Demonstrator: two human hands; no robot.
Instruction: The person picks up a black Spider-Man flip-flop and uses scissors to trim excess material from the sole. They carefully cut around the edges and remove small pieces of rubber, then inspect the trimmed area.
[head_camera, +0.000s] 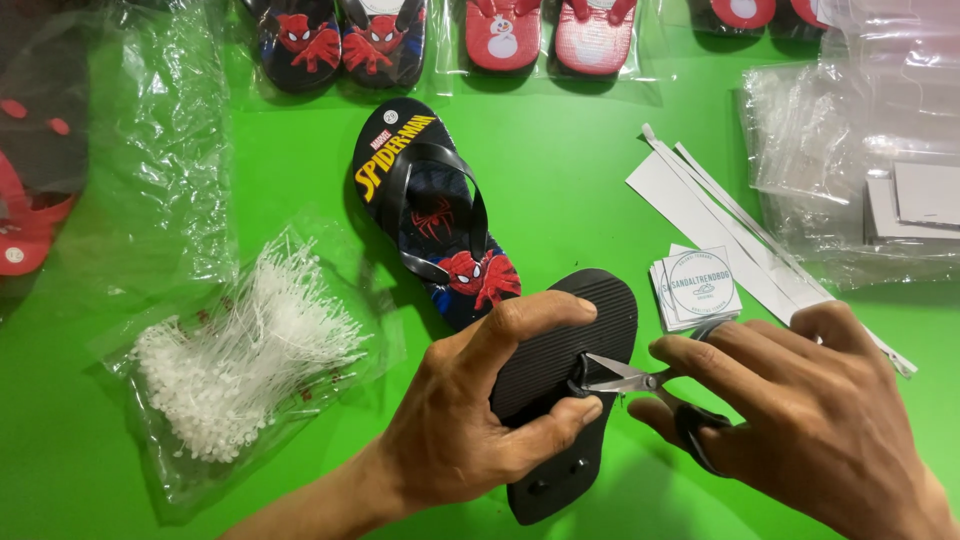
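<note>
The left hand is clamped on a black sandal turned sole-up, thumb over the ribbed sole and fingers curled round its edge, so the sole faces the worker and stays steady under the blades. The right hand is closed through the handles of small scissors, whose tips meet the sandal's sole just beside the left thumb tip (what they are cutting is too small to tell).

The sandal lies low in the middle of the green table. Just beyond it, touching its far end, lies its mate face-up, straps and printed footbed showing, probably kept near as the other half of the pair. To the sandal's left sits an open bag of white plastic tag pins. To its right, near the scissors hand, is a stack of square paper tags, with white paper strips beyond. Well beyond the sandal, bagged pairs line the table's far edge.
</note>
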